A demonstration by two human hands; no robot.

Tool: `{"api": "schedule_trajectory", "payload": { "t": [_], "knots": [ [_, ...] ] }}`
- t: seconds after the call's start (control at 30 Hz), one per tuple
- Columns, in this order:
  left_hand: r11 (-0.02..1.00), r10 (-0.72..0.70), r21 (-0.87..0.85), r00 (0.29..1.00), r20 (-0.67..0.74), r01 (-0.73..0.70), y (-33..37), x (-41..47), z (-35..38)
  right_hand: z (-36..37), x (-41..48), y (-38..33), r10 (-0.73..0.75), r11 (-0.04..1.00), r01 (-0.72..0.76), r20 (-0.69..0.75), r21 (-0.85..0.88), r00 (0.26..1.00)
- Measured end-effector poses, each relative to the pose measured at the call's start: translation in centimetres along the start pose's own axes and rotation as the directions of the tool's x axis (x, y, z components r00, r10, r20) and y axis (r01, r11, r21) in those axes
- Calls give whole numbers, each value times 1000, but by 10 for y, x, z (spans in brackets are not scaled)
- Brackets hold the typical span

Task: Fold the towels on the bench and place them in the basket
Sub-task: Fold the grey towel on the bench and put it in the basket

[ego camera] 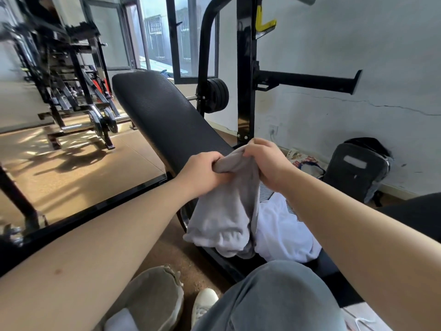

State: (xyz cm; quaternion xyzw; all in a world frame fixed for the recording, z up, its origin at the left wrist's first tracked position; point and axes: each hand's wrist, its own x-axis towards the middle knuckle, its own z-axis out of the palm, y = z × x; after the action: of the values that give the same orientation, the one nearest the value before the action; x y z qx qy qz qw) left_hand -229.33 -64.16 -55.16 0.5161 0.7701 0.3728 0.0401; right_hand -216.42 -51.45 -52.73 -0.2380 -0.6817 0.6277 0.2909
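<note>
Hands close together: left hand [205,173] and right hand [265,161] each clench the top edge of grey towel [229,211], raised over bench [164,115] so it hangs free, probably to find corners. Unfolded white towel [284,232] lies on near seat. Near left on floor: basket [152,295]; knee [274,295] crowds that path.

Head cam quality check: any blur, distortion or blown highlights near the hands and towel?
Head view: left hand, right hand and grey towel sharp, evenly lit; weight machine at the left edge smeared; wide-angle swells the left forearm near the lens; sun patches on the floor bright; window slightly washed out.
</note>
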Motion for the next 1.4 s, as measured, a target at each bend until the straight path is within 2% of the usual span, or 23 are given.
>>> {"api": "schedule_trajectory", "payload": {
  "t": [0.1, 0.17, 0.27, 0.37, 0.47, 0.6, 0.67, 0.77, 0.87, 0.97, 1.07, 1.13, 1.23, 1.33, 1.4],
  "knots": [
    [1000, -1, -9, 999, -53, 1, -5, -1, 0, -6, 3, -1, 15, 999, -17, -83, -30, 996],
    [1000, -8, -10, 995, -100, 7, -5, -1, -1, -9, -1, -3, 75, 993, -74, 7, -91, 997],
    [1000, 10, -7, 997, -79, -11, -2, -1, -2, -8, -5, -5, 139, 970, -109, 127, -219, 982],
    [999, 24, -23, 997, -68, -26, 1, -3, -3, -2, -3, -7, -43, 951, 63, 70, -304, 997],
    [1000, -2, -10, 998, -70, 1, 2, -5, -8, -6, 2, -10, -217, 924, 188, -51, -333, 975],
    [997, -62, -53, 993, -96, 57, -2, -8, -21, -22, 6, -8, -274, 820, 124, -192, -559, 943],
    [997, -75, -23, 994, -84, 73, -7, -7, -26, -30, 5, -3, -257, 796, 78, -218, -600, 942],
    [995, -100, -19, 995, 20, 101, -12, -6, -28, -35, 1, 3, -277, 771, 85, -212, -631, 937],
    [989, -88, -103, 981, 174, 108, -11, -9, -28, -33, 0, 5, -276, 785, 138, -143, -604, 950],
    [973, -69, -192, 960, 273, 125, -5, -13, -25, -26, -1, 0, -267, 866, 189, -108, -464, 958],
    [969, -23, -224, 946, 324, 100, -2, -16, -23, -22, -1, -12, -273, 929, 216, -159, -302, 949],
    [964, -12, -247, 941, 338, 101, -3, -17, -23, -24, 1, -17, -283, 932, 213, -218, -294, 934],
    [960, -31, -267, 976, 217, 90, -9, -14, -24, -32, 6, -16, -329, 862, 179, -254, -475, 909],
    [997, -43, -57, 999, 22, 44, -21, -8, -30, -43, 7, -10, -353, 704, 116, -203, -700, 913],
    [998, -59, 15, 998, -36, 59, -21, -9, -35, -50, 5, -7, -357, 620, 96, -171, -778, 918]
  ]
}}
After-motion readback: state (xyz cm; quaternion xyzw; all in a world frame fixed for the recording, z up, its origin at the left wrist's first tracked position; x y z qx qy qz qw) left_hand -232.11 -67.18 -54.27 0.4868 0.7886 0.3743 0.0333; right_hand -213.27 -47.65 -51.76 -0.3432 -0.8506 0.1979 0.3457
